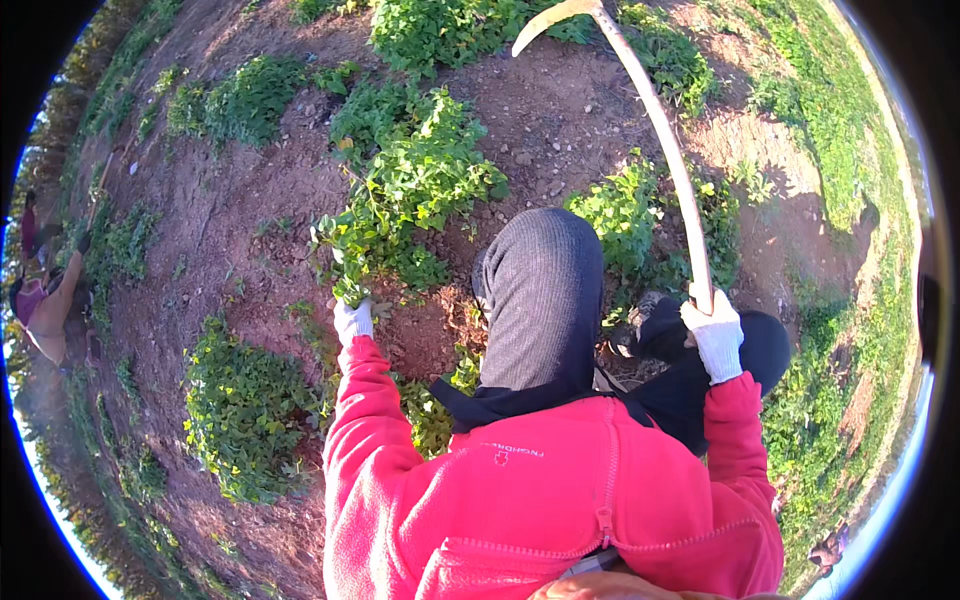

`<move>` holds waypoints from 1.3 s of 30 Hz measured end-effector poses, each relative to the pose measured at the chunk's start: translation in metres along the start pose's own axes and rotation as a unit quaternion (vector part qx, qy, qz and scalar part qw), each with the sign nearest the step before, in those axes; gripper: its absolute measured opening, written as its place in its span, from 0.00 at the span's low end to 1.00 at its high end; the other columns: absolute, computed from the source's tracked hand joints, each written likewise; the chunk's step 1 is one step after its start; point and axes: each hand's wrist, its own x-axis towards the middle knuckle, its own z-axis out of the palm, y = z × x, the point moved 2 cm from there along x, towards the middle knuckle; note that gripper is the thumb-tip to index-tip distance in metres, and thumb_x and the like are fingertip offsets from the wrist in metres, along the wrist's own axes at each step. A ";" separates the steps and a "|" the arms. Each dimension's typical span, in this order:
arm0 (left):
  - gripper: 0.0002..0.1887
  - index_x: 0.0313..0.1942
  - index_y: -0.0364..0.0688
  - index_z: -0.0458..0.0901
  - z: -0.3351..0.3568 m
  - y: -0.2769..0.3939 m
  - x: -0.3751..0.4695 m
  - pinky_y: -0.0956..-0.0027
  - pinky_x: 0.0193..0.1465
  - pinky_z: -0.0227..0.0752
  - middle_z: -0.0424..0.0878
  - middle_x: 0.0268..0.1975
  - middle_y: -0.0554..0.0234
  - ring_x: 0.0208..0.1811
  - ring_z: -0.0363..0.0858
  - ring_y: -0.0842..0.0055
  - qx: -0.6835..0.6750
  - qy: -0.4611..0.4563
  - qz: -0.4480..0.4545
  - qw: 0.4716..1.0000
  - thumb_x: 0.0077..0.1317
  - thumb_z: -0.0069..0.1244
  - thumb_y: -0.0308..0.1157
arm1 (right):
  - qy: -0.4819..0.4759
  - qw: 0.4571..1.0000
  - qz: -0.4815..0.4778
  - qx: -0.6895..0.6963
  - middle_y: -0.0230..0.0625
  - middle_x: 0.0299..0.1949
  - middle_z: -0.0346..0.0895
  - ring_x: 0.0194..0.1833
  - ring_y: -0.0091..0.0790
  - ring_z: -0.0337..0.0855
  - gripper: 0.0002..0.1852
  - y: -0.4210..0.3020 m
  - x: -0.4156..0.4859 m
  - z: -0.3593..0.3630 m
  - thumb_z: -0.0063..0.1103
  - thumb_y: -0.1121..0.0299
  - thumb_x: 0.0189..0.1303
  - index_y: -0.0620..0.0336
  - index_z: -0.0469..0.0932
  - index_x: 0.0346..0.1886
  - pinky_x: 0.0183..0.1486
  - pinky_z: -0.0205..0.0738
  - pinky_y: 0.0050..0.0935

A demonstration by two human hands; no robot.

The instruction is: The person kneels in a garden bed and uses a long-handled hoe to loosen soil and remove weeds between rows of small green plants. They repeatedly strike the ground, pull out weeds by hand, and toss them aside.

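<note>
My left hand (352, 321), in a white knit glove, is closed around a bunch of leafy green vines (350, 291) low over the soil. Those stems run up into a bright green leafy plant (431, 176) ahead of my left knee. My right hand (712, 332), gloved too, grips the lower end of a pale wooden handle beside my right knee. It belongs to a long-handled sickle (670, 139), whose curved blade (551, 22) points left at the top of the view, above the ground and plants. The fingers of my left hand are partly hidden by leaves.
More leafy clumps grow at the left (244, 412), right of my knee (622, 217) and farther ahead (450, 30). Between them lies reddish-brown soil (217, 195) with small stones. Another person (52, 315) is bent over at the far left. A grassy strip (825, 142) runs along the right.
</note>
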 end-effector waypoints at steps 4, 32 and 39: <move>0.25 0.56 0.48 0.79 -0.048 0.051 -0.017 0.60 0.52 0.75 0.87 0.45 0.51 0.46 0.86 0.58 -0.069 0.064 0.042 0.995 0.57 0.62 0.39 | -0.076 0.952 0.049 0.292 0.28 0.26 0.73 0.15 0.20 0.68 0.17 -0.008 0.009 0.002 0.60 0.74 0.63 0.65 0.75 0.55 0.16 0.67 0.22; 0.26 0.61 0.39 0.74 0.100 0.615 -0.289 0.73 0.46 0.76 0.85 0.47 0.63 0.42 0.81 0.80 -0.232 -0.384 0.482 0.753 0.63 0.60 0.28 | 0.044 0.768 0.347 0.536 0.25 0.22 0.72 0.17 0.20 0.70 0.09 0.229 -0.089 0.015 0.66 0.67 0.58 0.57 0.75 0.37 0.17 0.70 0.26; 0.31 0.61 0.40 0.74 0.148 0.640 -0.451 0.71 0.50 0.76 0.87 0.47 0.58 0.44 0.84 0.77 -0.068 -0.460 0.594 0.656 0.58 0.64 0.36 | 0.036 0.807 0.352 0.473 0.25 0.21 0.73 0.16 0.20 0.72 0.08 0.254 -0.083 0.034 0.63 0.66 0.59 0.58 0.76 0.34 0.16 0.69 0.23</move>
